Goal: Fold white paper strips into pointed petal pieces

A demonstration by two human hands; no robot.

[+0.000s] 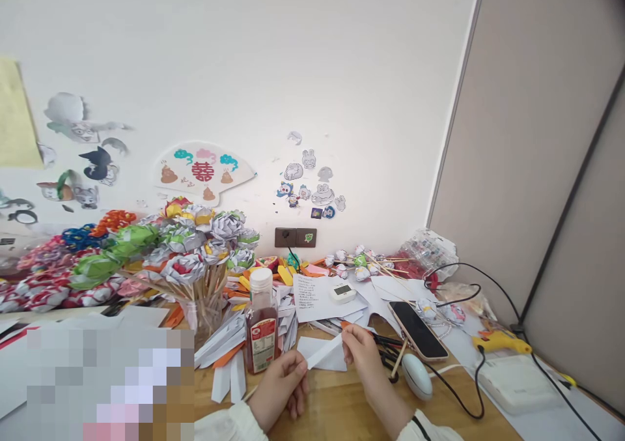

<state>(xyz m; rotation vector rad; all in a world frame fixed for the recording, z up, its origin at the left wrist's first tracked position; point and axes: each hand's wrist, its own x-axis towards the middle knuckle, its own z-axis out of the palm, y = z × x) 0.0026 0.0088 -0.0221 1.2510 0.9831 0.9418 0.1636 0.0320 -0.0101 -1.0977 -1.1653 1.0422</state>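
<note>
A narrow folded strip of white paper (324, 351) stretches between my two hands above the wooden table (336, 402). My left hand (284, 384) pinches its lower left end, and my right hand (362, 356) grips the upper right end between thumb and fingers. Beneath the strip lies a white paper sheet (312, 346). Close to my left hand stands a bottle (262, 327) of reddish-brown liquid with a white cap. Folded white paper pieces (228, 379) rest left of it. Black-handled scissors (389, 346) lie just beyond my right hand, partly hidden.
Paper flowers (190, 268) on sticks crowd the left back. A phone (418, 329), a white computer mouse (416, 376) and a yellow glue gun (502, 343) with a black cable are on the right. A small timer (343, 291) sits on a written sheet (312, 298).
</note>
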